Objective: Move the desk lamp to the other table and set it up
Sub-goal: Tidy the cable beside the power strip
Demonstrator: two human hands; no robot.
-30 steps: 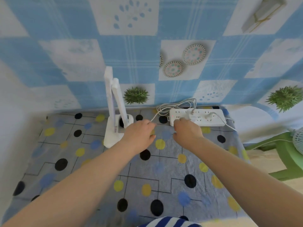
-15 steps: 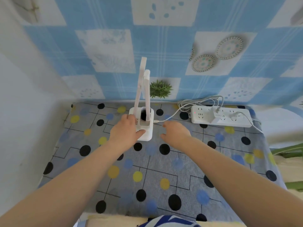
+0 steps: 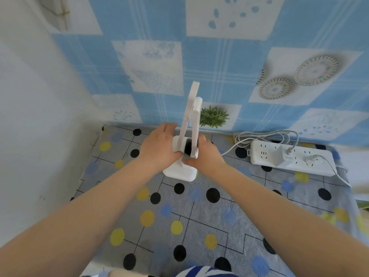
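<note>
Now both hands are on the lamp, which stands on the dotted table near the back wall, its folded arm pointing up. Left hand is cupped against the left side of the base, fingers loosely spread toward the wall; right hand wraps the right side, thumb pressed to the foot of the upright. Whether either hand is truly clamped or just resting on it, I can't quite tell from this angle.

Watch the cable. It runs from the lamp's right side, under that right hand, to a loose coil and on to the power strip, where a white adapter is plugged in. Lift the lamp away too far and that cable goes taut, and it could drag the strip along the table or yank the plug.

Second worry: it's a tall, light lamp. Push on the upright instead of the base and the whole thing could tip toward the wall. And the arm hinge may swing open under a careless grip.
</note>
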